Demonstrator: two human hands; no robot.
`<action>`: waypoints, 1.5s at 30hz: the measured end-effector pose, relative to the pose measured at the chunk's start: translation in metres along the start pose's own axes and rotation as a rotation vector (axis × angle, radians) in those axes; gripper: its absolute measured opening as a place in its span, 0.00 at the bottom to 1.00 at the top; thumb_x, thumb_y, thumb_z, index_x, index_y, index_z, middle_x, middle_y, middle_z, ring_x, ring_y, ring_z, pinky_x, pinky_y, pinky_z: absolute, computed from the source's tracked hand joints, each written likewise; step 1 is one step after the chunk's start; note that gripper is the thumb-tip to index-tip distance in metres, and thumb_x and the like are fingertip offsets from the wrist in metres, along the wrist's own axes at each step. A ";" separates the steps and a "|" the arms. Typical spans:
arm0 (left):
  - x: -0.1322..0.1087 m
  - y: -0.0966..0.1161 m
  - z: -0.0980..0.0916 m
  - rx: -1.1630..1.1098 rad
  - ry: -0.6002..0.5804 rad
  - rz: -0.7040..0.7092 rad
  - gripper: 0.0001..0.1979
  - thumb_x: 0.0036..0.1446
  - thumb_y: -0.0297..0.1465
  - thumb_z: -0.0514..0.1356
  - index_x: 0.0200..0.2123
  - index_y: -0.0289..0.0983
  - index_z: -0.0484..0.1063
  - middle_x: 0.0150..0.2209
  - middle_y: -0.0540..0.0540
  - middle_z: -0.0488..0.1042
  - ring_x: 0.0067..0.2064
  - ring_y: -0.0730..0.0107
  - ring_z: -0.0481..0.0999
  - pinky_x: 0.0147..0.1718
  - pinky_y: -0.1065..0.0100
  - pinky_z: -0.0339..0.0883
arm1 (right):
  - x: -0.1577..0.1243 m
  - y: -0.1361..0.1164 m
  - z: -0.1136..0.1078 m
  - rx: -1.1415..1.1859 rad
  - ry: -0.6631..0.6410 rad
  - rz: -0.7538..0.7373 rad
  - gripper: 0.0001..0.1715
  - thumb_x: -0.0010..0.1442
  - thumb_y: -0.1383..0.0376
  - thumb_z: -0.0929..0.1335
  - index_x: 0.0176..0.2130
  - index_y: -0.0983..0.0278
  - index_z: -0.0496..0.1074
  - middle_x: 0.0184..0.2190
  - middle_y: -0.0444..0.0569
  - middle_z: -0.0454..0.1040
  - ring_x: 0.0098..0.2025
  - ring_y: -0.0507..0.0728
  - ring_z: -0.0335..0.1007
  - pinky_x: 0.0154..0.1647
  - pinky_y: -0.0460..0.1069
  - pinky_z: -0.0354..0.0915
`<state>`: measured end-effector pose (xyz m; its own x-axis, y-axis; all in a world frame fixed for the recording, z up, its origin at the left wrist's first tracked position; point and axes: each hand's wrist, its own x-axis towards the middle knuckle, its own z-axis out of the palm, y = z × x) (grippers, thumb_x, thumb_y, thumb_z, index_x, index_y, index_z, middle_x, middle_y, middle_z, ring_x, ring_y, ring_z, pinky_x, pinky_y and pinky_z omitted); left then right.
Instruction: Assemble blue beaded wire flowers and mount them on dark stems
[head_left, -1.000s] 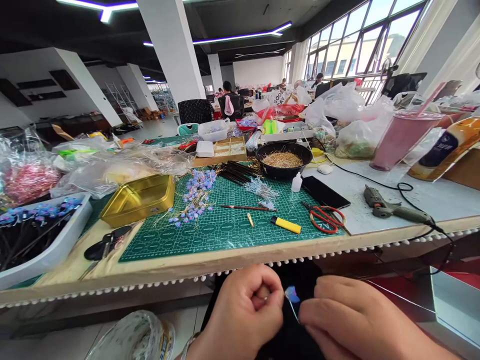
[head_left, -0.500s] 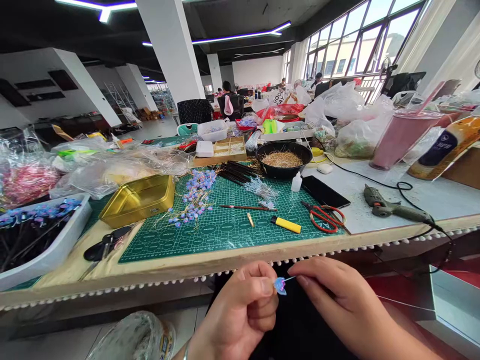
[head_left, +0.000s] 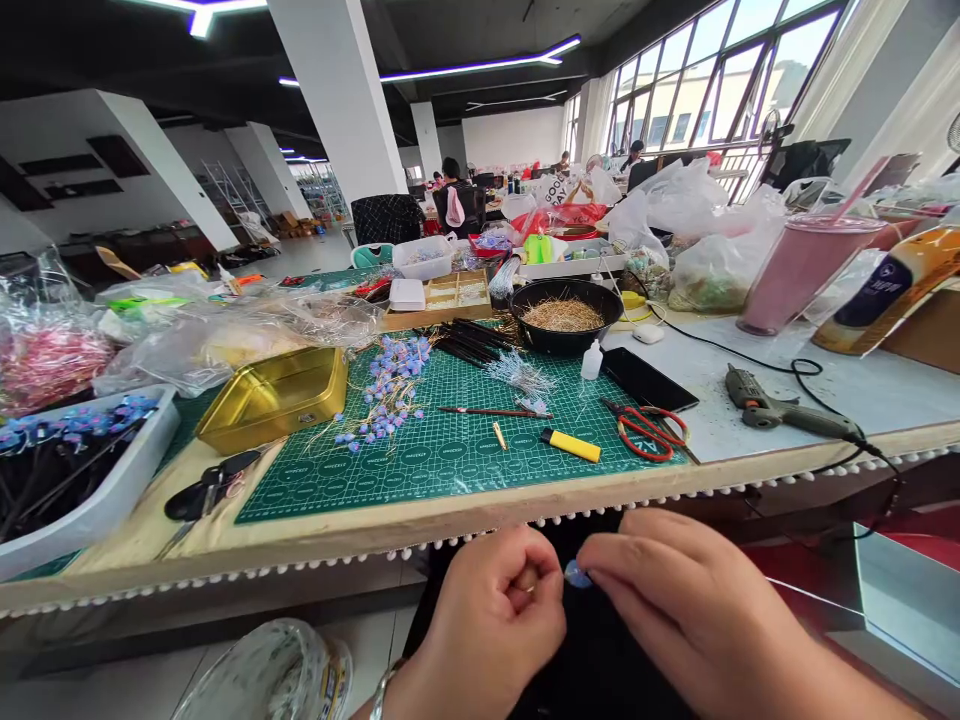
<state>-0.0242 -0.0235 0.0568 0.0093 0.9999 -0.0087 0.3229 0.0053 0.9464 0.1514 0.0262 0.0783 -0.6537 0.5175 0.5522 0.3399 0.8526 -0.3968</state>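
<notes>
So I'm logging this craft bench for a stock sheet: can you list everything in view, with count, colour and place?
cutting mat: one, green, table centre
tin tray: one, gold, left of mat
flower stems: many, blue, on mat
lighter: one, yellow, mat's right part
scissors: one, red handles, mat's right edge
phone: one, black, behind scissors
bowl: one, black, behind mat
glue gun: one, dark, table right
drink cup: one, pink, far right
tub: one, white, far left
small flower: one, blue, between both hands
left hand: below table edge, fingers pinched
right hand: fingertips on the flower
</notes>
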 end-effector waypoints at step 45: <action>0.004 0.004 0.007 -0.433 -0.094 -0.186 0.06 0.54 0.30 0.57 0.27 0.38 0.61 0.20 0.58 0.55 0.23 0.78 0.51 0.21 0.74 0.46 | -0.028 0.003 0.048 1.375 0.120 0.967 0.17 0.53 0.53 0.73 0.27 0.63 0.70 0.17 0.37 0.58 0.18 0.46 0.44 0.17 0.40 0.48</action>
<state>-0.0158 -0.0193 0.0583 0.0811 0.9762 -0.2009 -0.0960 0.2083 0.9734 0.1389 0.0107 0.0265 -0.4994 0.8337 -0.2357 -0.2857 -0.4154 -0.8636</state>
